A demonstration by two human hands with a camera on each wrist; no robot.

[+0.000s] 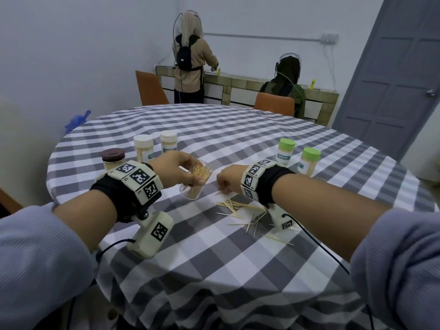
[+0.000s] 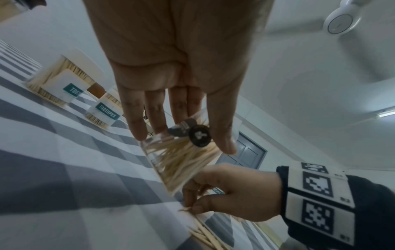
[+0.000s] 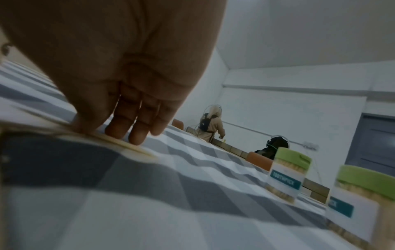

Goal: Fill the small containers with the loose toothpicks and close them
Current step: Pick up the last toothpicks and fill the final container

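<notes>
My left hand [image 1: 190,172] grips a clear, lidless container [image 1: 196,184], tilted above the checked tablecloth and partly filled with toothpicks. In the left wrist view the fingers and thumb of my left hand [image 2: 183,138] wrap the container [image 2: 177,165]. Just to its right my right hand [image 1: 222,186] reaches down to the pile of loose toothpicks [image 1: 240,208]. There my right hand [image 2: 190,206] pinches a few toothpicks [image 2: 203,233] between thumb and fingers. The right wrist view has the fingertips [image 3: 136,138] pressed down on blurred toothpicks [image 3: 128,147].
Closed, filled containers stand behind: one with a brown lid [image 1: 113,159], two with white lids [image 1: 143,150] [image 1: 168,142], two with green lids [image 1: 285,150] [image 1: 309,163]. The round table's edge [image 1: 51,163] curves at the left. Two people work at a counter [image 1: 262,84] beyond orange chairs.
</notes>
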